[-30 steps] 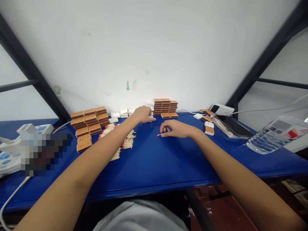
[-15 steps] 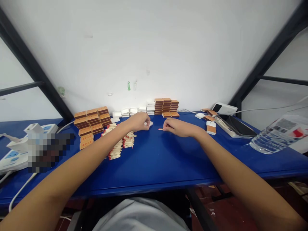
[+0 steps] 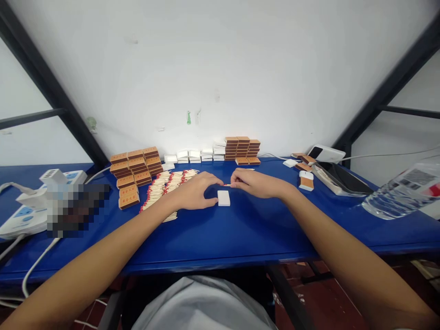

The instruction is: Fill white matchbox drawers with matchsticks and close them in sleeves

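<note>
A red-tipped match (image 3: 227,185) is pinched between the thumb and fingers of my right hand (image 3: 252,182); whether more than one is in the pinch I cannot tell. My left hand (image 3: 199,189) has thumb and forefinger spread, the forefinger reaching to the match's red head. Its thumb tip is at the left edge of a small white matchbox tray (image 3: 223,198), which lies on the blue table. Beyond and left of that hand spreads a heap of matches (image 3: 168,183), partly covered by my forearm. Another match (image 3: 248,169) lies behind my right hand.
Stacked matchboxes (image 3: 135,169) stand at the left, more matchboxes (image 3: 242,149) by the wall. Between them is a row of white trays (image 3: 195,156). A power strip (image 3: 29,211) lies far left; a phone (image 3: 343,176) and plastic bottle (image 3: 395,197) are at the right.
The white tray has gone from my left fingers to the table, closer to me. My left hand has opened and come nearer. My right hand has shifted slightly left with the match.
</note>
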A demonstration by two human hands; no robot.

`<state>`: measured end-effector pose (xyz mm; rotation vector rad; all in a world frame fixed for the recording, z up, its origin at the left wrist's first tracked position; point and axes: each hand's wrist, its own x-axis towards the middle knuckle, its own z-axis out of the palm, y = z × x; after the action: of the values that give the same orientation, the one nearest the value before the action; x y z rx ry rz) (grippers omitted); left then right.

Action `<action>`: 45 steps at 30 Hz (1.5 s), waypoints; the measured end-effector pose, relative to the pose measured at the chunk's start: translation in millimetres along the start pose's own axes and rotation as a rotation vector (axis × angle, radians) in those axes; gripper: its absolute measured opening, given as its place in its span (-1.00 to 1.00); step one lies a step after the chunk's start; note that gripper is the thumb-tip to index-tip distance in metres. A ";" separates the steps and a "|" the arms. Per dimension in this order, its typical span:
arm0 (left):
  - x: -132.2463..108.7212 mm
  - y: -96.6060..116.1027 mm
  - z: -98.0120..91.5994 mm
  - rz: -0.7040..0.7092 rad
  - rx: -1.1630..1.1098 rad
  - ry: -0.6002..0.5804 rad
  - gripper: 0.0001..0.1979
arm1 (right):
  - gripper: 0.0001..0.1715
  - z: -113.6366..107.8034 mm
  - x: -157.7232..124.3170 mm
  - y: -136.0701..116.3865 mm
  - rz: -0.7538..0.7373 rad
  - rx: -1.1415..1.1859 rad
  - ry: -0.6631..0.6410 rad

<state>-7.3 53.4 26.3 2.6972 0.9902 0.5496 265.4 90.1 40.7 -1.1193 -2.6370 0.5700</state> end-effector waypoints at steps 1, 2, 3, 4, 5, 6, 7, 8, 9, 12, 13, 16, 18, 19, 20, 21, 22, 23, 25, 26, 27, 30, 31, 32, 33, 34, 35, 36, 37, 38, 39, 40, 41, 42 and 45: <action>1.9 -1.2 2.2 0.020 -0.001 -0.013 -0.53 | -0.70 -1.9 -0.3 2.5 0.018 -0.016 0.005; 3.3 -1.9 4.1 0.032 0.001 -0.023 -0.52 | -0.70 -4.1 -0.8 5.7 0.035 -0.032 0.013; 4.2 -2.0 5.6 0.037 0.005 -0.026 -0.52 | -0.71 -6.4 -1.3 9.2 0.050 -0.047 0.021; 4.6 -1.5 6.8 0.037 0.009 -0.022 -0.53 | -0.73 -8.7 -2.0 12.7 0.065 -0.061 0.024; 4.6 -0.5 7.8 0.036 0.010 -0.015 -0.53 | -0.74 -10.8 -2.8 15.8 0.079 -0.071 0.021; 4.3 0.8 8.7 0.036 0.010 -0.009 -0.53 | -0.75 -12.7 -3.7 18.2 0.092 -0.078 0.013; 3.9 2.3 9.6 0.036 0.010 -0.007 -0.54 | -0.75 -14.4 -4.7 19.9 0.105 -0.082 0.002; 3.6 3.9 10.5 0.034 0.011 -0.006 -0.55 | -0.75 -15.9 -5.8 20.7 0.118 -0.085 -0.007; 3.4 5.4 11.4 0.032 0.015 -0.008 -0.57 | -0.75 -17.2 -6.7 20.6 0.129 -0.089 -0.011; 3.0 9.1 13.1 0.022 0.039 -0.010 -0.67 | -0.73 -19.3 -8.7 15.6 0.134 -0.078 -0.010; 2.6 9.9 13.1 0.016 0.044 -0.007 -0.70 | -0.72 -19.1 -9.0 12.6 0.123 -0.062 -0.015; -0.6 10.6 11.8 -0.015 0.045 0.012 -0.76 | -0.70 -15.3 -9.2 0.9 0.070 0.027 -0.062; -3.9 9.4 11.1 -0.039 0.035 0.024 -0.76 | -0.68 -10.1 -8.7 -7.2 0.047 0.100 -0.123; -5.6 8.2 11.1 -0.049 0.028 0.031 -0.74 | -0.67 -7.0 -8.2 -10.7 0.035 0.123 -0.145; -7.0 7.0 11.4 -0.057 0.021 0.037 -0.72 | -0.67 -3.8 -7.6 -13.4 0.019 0.132 -0.154; -8.1 5.6 12.0 -0.063 0.016 0.042 -0.69 | -0.67 -0.8 -6.9 -15.5 0.001 0.125 -0.154; -8.8 4.5 12.8 -0.067 0.014 0.047 -0.67 | -0.68 1.8 -6.3 -16.7 -0.016 0.107 -0.146; -9.1 3.6 13.7 -0.067 0.014 0.050 -0.67 | -0.69 4.0 -5.6 -17.2 -0.025 0.086 -0.138; -8.9 3.0 15.0 -0.059 0.015 0.050 -0.72 | -0.70 7.1 -4.8 -17.2 -0.019 0.053 -0.135; -8.6 3.3 15.2 -0.053 0.014 0.052 -0.74 | -0.70 8.2 -4.7 -17.0 -0.012 0.042 -0.137; -8.4 4.0 15.2 -0.047 0.013 0.055 -0.76 | -0.71 9.0 -4.7 -17.0 -0.008 0.034 -0.137; -8.8 6.7 13.4 -0.033 0.011 0.068 -0.78 | -0.78 11.2 -5.2 -19.1 -0.034 0.028 -0.127; -9.4 7.2 12.6 -0.030 0.012 0.070 -0.78 | -0.80 12.0 -5.4 -20.3 -0.046 0.027 -0.126; -10.1 7.5 11.8 -0.029 0.011 0.072 -0.78 | -0.82 12.7 -5.5 -21.6 -0.057 0.025 -0.128; -10.9 7.4 11.3 -0.028 0.012 0.074 -0.78 | -0.83 13.3 -5.6 -22.8 -0.066 0.020 -0.131; -11.8 7.0 10.9 -0.027 0.014 0.078 -0.78 | -0.83 13.9 -5.6 -23.8 -0.072 0.015 -0.133; -12.6 6.3 10.8 -0.025 0.018 0.083 -0.78 | -0.83 14.3 -5.6 -24.6 -0.075 0.011 -0.132; -13.3 5.6 10.7 -0.019 0.024 0.088 -0.78 | -0.83 14.8 -5.6 -25.4 -0.077 0.010 -0.128; -13.9 4.9 10.8 -0.012 0.030 0.092 -0.78 | -0.83 15.2 -5.5 -26.3 -0.078 0.013 -0.119; -14.4 4.3 10.8 -0.002 0.037 0.094 -0.78 | -0.83 15.7 -5.5 -27.4 -0.078 0.017 -0.105; -14.7 4.0 10.8 0.007 0.044 0.096 -0.78 | -0.84 16.2 -5.4 -28.9 -0.080 0.021 -0.090; -15.0 3.8 10.6 0.013 0.051 0.098 -0.78 | -0.84 16.8 -5.3 -30.8 -0.082 0.023 -0.078; -15.3 3.9 10.3 0.017 0.057 0.098 -0.78 | -0.85 17.3 -5.1 -33.1 -0.087 0.023 -0.069; -15.4 4.1 9.9 0.020 0.060 0.099 -0.79 | -0.85 17.5 -4.9 -35.5 -0.096 0.023 -0.064; -16.0 5.0 8.5 0.022 0.064 0.106 -0.79 | -0.83 13.7 -4.2 -38.2 -0.116 0.036 -0.060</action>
<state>-12.1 38.5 15.9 2.7634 1.0221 0.6823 239.0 59.2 44.7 -0.9459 -2.7098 0.6343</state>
